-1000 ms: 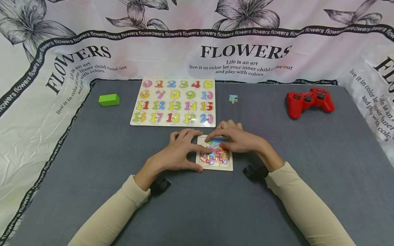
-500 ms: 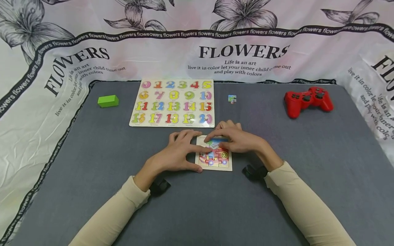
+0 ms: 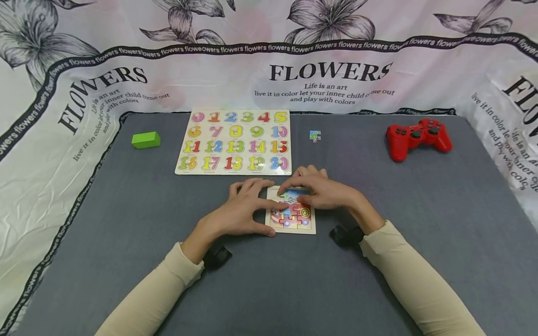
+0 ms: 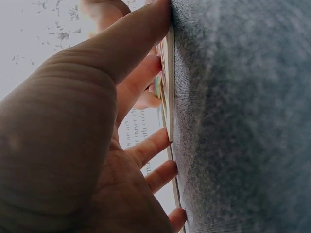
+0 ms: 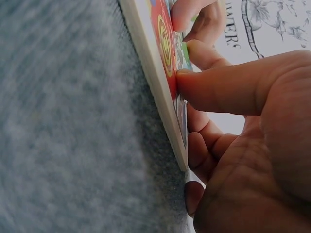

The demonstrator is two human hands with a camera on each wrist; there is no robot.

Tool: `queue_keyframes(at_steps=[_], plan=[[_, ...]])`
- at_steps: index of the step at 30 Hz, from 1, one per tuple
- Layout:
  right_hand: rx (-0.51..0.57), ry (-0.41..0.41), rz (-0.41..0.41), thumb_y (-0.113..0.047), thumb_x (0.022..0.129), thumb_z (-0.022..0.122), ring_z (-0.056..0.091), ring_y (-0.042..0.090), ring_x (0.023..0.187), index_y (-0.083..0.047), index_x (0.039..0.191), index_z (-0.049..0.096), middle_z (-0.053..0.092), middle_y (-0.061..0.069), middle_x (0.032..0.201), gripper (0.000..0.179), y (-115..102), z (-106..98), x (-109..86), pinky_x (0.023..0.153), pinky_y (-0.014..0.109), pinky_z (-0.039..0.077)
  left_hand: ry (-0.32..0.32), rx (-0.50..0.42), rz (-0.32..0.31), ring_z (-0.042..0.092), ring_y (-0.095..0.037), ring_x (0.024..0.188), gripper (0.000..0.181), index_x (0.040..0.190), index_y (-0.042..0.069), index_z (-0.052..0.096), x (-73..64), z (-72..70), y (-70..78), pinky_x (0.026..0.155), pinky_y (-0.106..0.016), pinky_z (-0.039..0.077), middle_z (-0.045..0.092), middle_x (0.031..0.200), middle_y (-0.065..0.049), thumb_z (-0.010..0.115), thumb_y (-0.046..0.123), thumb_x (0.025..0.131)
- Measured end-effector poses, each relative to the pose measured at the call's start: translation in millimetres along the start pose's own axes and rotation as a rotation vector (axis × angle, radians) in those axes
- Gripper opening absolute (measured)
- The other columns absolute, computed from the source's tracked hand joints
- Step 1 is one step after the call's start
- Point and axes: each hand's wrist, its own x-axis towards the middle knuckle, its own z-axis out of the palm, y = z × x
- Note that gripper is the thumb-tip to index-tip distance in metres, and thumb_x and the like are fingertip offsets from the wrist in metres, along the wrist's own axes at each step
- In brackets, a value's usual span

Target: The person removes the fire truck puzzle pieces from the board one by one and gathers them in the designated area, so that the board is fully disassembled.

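In the head view a small wooden jigsaw puzzle (image 3: 299, 231) with a pink and red vehicle picture lies flat before me. My left hand (image 3: 240, 211) is spread at its left side: the thumb touches the near left corner, the index finger presses across the picture, and the other fingers reach past the far left corner. Over the upper part, my right hand (image 3: 325, 190) pinches a green and whitish puzzle piece (image 5: 181, 51) between thumb and index finger, low against the picture. Its remaining fingers curl beyond the far edge. Both hands partly hide the picture.
Behind the puzzle lies a number board (image 3: 233, 173) with colourful numerals. One loose jigsaw piece (image 3: 315, 136) is to its right, a red game controller (image 3: 419, 137) farther right. A green block (image 3: 145, 140) sits at the far left. Flower-printed cloth (image 3: 323, 79) rises along the back.
The head view drifts slightly, so everything sits a few pixels farther left. Both hands keep their places on the puzzle.
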Motion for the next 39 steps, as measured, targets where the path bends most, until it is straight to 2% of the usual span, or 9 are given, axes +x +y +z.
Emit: queue_keyframes(at_steps=[8, 12, 17, 21, 26, 29, 35, 39], plan=[[0.008, 0.043, -0.039, -0.002, 0.088, 0.064, 0.035, 0.019, 0.091, -0.028, 0.122, 0.073, 0.056, 0.0, 0.103, 0.044, 0, 4, 1.7, 0.079, 0.04, 0.018, 0.018, -0.013, 0.011, 0.022, -0.029, 0.151, 0.066, 0.142, 0.044, 0.057, -2.3, 0.7, -0.5, 0.109, -0.061, 0.016, 0.032, 0.162, -0.008, 0.081, 0.054, 0.082], [0.032, 0.053, -0.063, -0.005, 0.09, 0.065, 0.036, 0.021, 0.09, -0.027, 0.12, 0.074, 0.057, -0.001, 0.102, 0.038, 1, 5, 1.4, 0.078, 0.04, 0.017, 0.018, -0.01, 0.014, 0.023, -0.029, 0.151, 0.066, 0.142, 0.044, 0.058, -2.2, 1.3, -0.3, 0.109, -0.061, 0.017, 0.032, 0.162, -0.008, 0.081, 0.054, 0.081], [0.064, 0.057, -0.08, -0.009, 0.095, 0.067, 0.038, 0.022, 0.088, -0.026, 0.121, 0.074, 0.066, -0.005, 0.112, 0.032, 2, 4, 1.2, 0.078, 0.04, 0.018, 0.016, -0.003, 0.015, 0.023, -0.029, 0.151, 0.066, 0.142, 0.045, 0.058, -1.5, 1.2, 0.6, 0.11, -0.062, 0.017, 0.032, 0.162, -0.008, 0.082, 0.054, 0.081], [0.104, 0.064, -0.06, -0.01, 0.096, 0.068, 0.04, 0.02, 0.088, -0.025, 0.126, 0.073, 0.069, -0.005, 0.118, 0.033, 3, 3, 0.4, 0.079, 0.04, 0.02, 0.018, -0.002, 0.015, 0.023, -0.029, 0.151, 0.065, 0.142, 0.044, 0.059, -1.2, 0.5, 1.3, 0.109, -0.062, 0.017, 0.032, 0.162, -0.008, 0.081, 0.054, 0.081], [0.174, 0.075, -0.029, -0.01, 0.096, 0.07, 0.047, 0.019, 0.094, -0.018, 0.127, 0.068, 0.062, 0.001, 0.101, 0.032, 6, 3, 0.6, 0.089, 0.038, 0.039, 0.013, -0.007, 0.009, 0.023, -0.029, 0.151, 0.065, 0.142, 0.044, 0.058, -1.6, 0.0, 1.5, 0.11, -0.062, 0.017, 0.032, 0.162, -0.008, 0.082, 0.053, 0.082], [0.228, 0.093, -0.04, -0.01, 0.095, 0.071, 0.053, 0.019, 0.091, -0.014, 0.119, 0.067, 0.062, 0.002, 0.094, 0.025, 9, 2, 1.5, 0.084, 0.033, 0.049, 0.015, -0.005, 0.008, 0.023, -0.029, 0.151, 0.065, 0.142, 0.044, 0.058, -1.3, 0.5, 0.8, 0.11, -0.061, 0.017, 0.031, 0.162, -0.007, 0.082, 0.053, 0.082], [0.343, 0.131, -0.079, -0.007, 0.095, 0.071, 0.056, 0.016, 0.072, -0.008, 0.115, 0.071, 0.066, 0.007, 0.086, 0.02, 16, 1, 1.1, 0.069, 0.027, 0.048, 0.013, -0.007, 0.0, 0.023, -0.028, 0.15, 0.066, 0.142, 0.044, 0.058, -1.3, 2.0, 0.3, 0.109, -0.06, 0.016, 0.031, 0.162, -0.006, 0.081, 0.055, 0.081], [0.372, 0.189, -0.091, -0.004, 0.095, 0.07, 0.054, 0.013, 0.065, -0.007, 0.115, 0.071, 0.067, 0.008, 0.085, 0.021, 20, 0, -0.7, 0.061, 0.026, 0.045, 0.009, -0.01, -0.007, 0.023, -0.028, 0.149, 0.066, 0.142, 0.044, 0.058, -2.0, 2.5, 1.1, 0.109, -0.06, 0.016, 0.031, 0.162, -0.006, 0.08, 0.056, 0.081]])
